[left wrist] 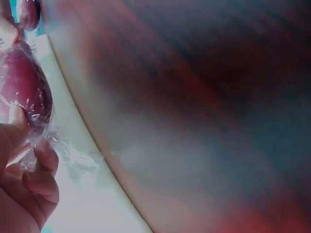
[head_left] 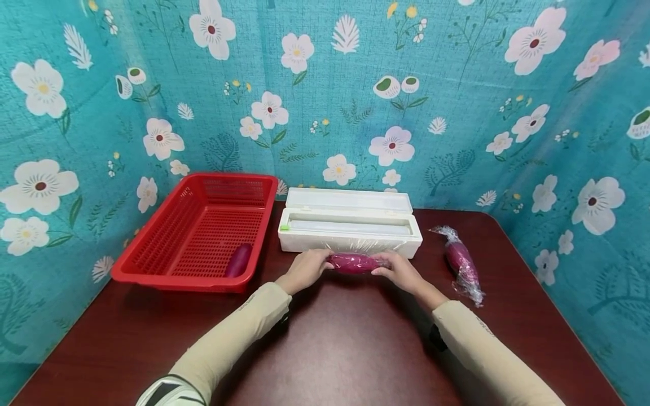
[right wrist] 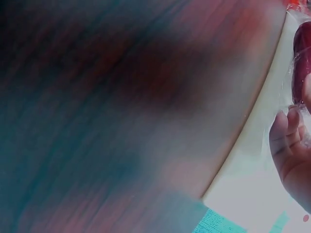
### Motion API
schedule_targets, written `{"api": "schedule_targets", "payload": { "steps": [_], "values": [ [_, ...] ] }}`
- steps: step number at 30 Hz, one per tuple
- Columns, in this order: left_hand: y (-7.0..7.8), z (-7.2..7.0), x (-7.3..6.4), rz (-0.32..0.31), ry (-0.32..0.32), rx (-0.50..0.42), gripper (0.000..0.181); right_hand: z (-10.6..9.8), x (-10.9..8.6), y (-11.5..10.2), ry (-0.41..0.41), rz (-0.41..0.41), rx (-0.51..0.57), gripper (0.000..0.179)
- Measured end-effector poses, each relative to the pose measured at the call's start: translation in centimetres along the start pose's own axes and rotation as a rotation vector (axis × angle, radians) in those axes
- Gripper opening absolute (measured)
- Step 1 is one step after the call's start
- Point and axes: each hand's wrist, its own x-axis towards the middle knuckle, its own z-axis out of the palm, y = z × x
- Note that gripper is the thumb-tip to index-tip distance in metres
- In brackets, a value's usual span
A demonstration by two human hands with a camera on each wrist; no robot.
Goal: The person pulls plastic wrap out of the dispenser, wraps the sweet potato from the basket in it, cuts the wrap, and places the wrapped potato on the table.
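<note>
A purple sweet potato point(head_left: 352, 263) in clear plastic wrap is held level between both hands, just in front of the white wrap box point(head_left: 350, 243). My left hand point(head_left: 306, 269) pinches the gathered film at its left end; in the left wrist view the thumb lies against the sweet potato point(left wrist: 25, 85) and the fingers curl round the film. At the other end my right hand point(head_left: 401, 272) grips the film, its fingers curled in the right wrist view. Film stretches from the sweet potato back to the box front.
The box lid point(head_left: 350, 199) stands raised, with a film roll point(head_left: 350, 228) inside. To the left a red plastic basket point(head_left: 188, 280) contains one unwrapped sweet potato point(head_left: 238, 260). A wrapped sweet potato point(head_left: 462, 263) lies on the right of the dark table point(head_left: 350, 344). Behind hangs a floral curtain point(head_left: 325, 135).
</note>
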Motion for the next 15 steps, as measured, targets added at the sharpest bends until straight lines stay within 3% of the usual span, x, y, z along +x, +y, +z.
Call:
{"api": "schedule_targets", "payload": {
  "steps": [8, 15],
  "values": [
    [-0.14, 0.16, 0.84, 0.001, -0.027, 0.048, 0.022, 0.24, 0.49, 0.51, -0.007, -0.058, -0.109, 0.027],
    [-0.46, 0.53, 1.04, -0.001, -0.034, 0.051, 0.022, 0.44, 0.75, 0.99, -0.039, -0.051, -0.172, 0.029]
  ]
}}
